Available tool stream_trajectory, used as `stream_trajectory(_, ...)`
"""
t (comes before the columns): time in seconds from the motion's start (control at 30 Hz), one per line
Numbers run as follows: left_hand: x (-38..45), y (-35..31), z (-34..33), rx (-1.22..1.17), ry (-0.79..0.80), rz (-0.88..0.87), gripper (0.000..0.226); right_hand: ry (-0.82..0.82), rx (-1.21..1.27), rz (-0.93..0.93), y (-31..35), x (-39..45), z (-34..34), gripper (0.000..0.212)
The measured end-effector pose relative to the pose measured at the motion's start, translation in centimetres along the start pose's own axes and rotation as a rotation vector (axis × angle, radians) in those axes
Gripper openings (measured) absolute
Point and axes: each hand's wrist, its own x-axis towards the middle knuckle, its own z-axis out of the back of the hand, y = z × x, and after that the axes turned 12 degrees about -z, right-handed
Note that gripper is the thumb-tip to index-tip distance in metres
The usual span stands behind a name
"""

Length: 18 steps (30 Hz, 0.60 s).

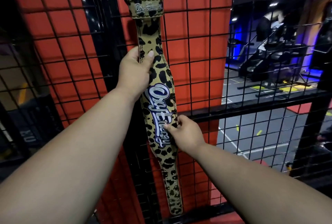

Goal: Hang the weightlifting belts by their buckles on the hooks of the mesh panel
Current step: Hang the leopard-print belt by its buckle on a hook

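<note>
Tan leopard-print leather weightlifting belt (159,83) with blue-white script embroidery hangs upright against the black wire mesh panel (197,53), its buckle end at the panel's top edge, partly out of frame. Left hand (136,67) grip wraps the belt's narrow upper part, thumb across the front. Right hand (185,132) grip pinches the wide middle's right edge. Red padded mats (59,44) behind the mesh.
</note>
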Motion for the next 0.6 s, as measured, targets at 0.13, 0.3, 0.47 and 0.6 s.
stream_trajectory(0.13,0.1,0.2,0.0,0.01,-0.017,0.008,0.025,0.017,0.012,-0.012,0.3,-0.4,0.4,0.049)
stream_trajectory(0.3,0.0,0.6,-0.4,-0.001,-0.035,0.009,0.023,0.014,-0.053,0.003,0.0,-0.5,0.6,0.05)
stream_trajectory(0.47,0.0,0.5,-0.2,0.029,-0.022,0.02,0.025,0.018,-0.172,0.021,0.8,-0.5,0.8,0.054)
stream_trajectory(0.6,0.0,0.0,0.0,-0.004,-0.014,0.025,0.015,-0.004,-0.268,0.107,1.9,-1.2,2.6,0.06)
